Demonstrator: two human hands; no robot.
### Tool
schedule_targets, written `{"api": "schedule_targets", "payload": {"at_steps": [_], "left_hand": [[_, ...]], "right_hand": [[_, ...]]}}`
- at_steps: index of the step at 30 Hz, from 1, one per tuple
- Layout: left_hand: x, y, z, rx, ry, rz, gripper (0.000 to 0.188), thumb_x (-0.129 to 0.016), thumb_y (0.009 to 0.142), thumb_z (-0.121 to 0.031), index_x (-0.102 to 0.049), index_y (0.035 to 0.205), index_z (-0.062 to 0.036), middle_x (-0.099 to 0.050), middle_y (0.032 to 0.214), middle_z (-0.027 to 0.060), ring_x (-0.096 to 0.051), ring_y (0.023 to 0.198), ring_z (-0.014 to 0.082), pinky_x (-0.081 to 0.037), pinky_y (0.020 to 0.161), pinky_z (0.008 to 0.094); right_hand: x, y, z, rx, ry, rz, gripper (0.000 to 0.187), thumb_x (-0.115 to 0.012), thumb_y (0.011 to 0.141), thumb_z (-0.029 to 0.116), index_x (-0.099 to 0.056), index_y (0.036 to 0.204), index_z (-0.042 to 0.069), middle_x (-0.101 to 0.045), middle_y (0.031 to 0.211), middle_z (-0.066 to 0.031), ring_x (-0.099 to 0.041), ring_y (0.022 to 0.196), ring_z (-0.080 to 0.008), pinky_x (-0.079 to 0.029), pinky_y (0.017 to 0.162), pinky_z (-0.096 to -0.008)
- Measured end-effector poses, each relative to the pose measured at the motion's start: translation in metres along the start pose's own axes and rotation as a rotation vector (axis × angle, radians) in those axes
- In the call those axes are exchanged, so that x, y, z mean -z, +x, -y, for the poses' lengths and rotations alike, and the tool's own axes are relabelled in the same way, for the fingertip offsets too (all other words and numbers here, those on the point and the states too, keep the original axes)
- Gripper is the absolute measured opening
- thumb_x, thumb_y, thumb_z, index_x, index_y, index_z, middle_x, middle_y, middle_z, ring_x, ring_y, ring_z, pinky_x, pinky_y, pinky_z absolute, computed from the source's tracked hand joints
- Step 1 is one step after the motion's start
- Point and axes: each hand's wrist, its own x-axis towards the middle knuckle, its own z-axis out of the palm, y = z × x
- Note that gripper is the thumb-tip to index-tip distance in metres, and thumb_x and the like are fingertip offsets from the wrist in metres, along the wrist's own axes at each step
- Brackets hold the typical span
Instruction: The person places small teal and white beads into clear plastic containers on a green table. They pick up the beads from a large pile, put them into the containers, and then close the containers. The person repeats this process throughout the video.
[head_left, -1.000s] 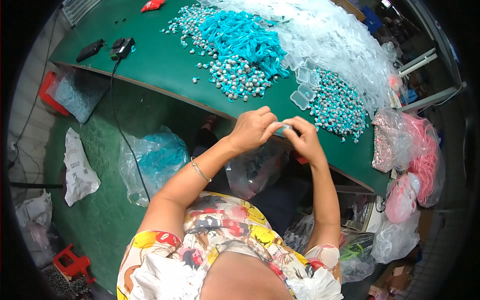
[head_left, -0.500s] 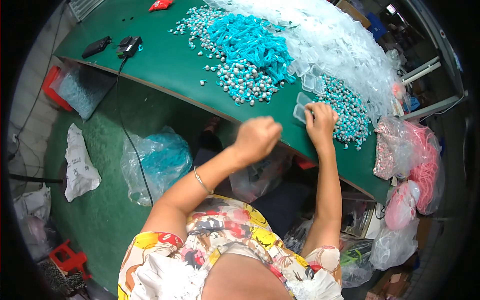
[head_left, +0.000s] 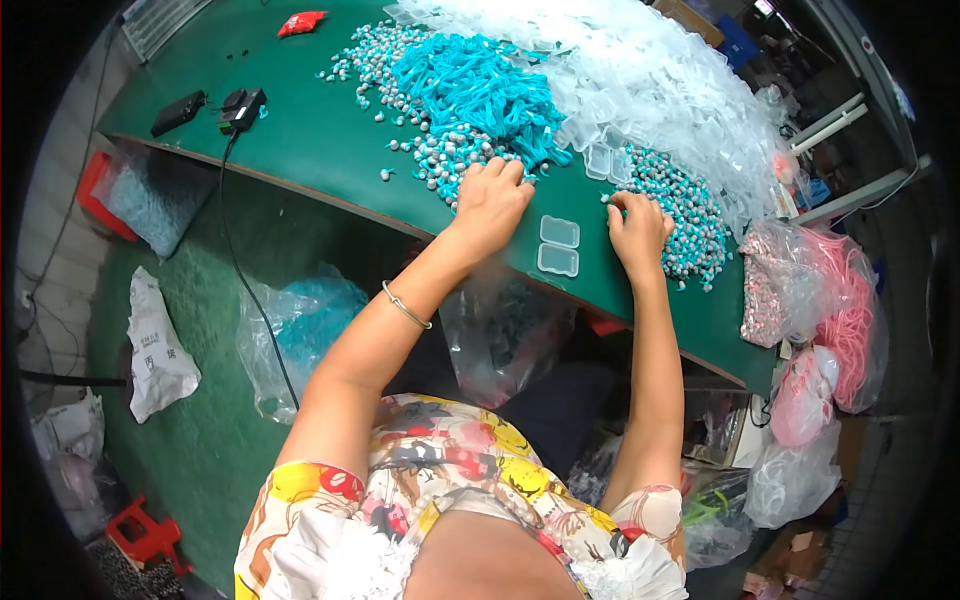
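Observation:
My left hand [head_left: 490, 205] is closed, its bent fingers reaching down into the near edge of a pile of small grey beads with teal ends [head_left: 445, 160]; its fingertips are hidden. My right hand [head_left: 641, 235] has its fingers curled together at the left side of another heap of teal-and-grey pieces [head_left: 692, 225]. One such piece shows at its fingertips, but whether it is gripped is unclear. Between the hands, near the table's edge, a small clear plastic case [head_left: 558, 246] lies opened flat, touched by neither hand.
Teal cords [head_left: 485, 90] are heaped behind the left pile. A large mound of clear plastic cases [head_left: 650, 85] covers the back right. A black device with a cable [head_left: 240, 108] sits at the left. Bags of pink cord [head_left: 846, 330] hang by the table's right end.
My right hand has let go of the clear case, which now lies flat on the table. My left hand has moved forward to the bead pile.

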Motion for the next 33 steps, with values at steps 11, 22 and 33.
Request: {"api": "schedule_targets", "payload": {"at_steps": [11,22,33], "left_hand": [[0.026,-0.006,-0.014,0.181,-0.372,-0.045,0.012,-0.069,0.077,-0.006,-0.067,0.089,-0.0083,-0.063,0.081,0.0099,-0.064,0.079,0.0313,-0.049,0.067,0.0439],[0.021,-0.026,-0.059,0.237,-0.572,0.166,0.013,-0.074,0.079,-0.013,-0.068,0.089,-0.0081,-0.062,0.087,0.0084,-0.064,0.082,0.0300,-0.051,0.070,0.0414],[0.020,-0.036,-0.054,0.207,-0.579,0.117,0.030,-0.077,0.074,-0.022,-0.065,0.097,-0.0065,-0.058,0.085,0.0112,-0.062,0.082,0.0334,-0.050,0.069,0.0455]], "right_hand": [[-0.004,-0.001,0.013,0.050,0.120,-0.010,0.013,-0.071,0.077,0.012,-0.071,0.090,0.014,-0.069,0.090,-0.0010,-0.061,0.092,-0.0225,-0.034,0.092,-0.0458],[0.031,-0.066,0.054,0.079,0.398,0.100,0.012,-0.074,0.078,0.014,-0.070,0.089,0.014,-0.066,0.088,0.0009,-0.059,0.092,-0.0206,-0.033,0.092,-0.0409],[0.021,-0.022,0.035,0.099,0.460,0.108,0.006,-0.067,0.085,0.015,-0.071,0.087,0.011,-0.067,0.087,-0.0037,-0.063,0.087,-0.0260,-0.041,0.080,-0.0413]]}}
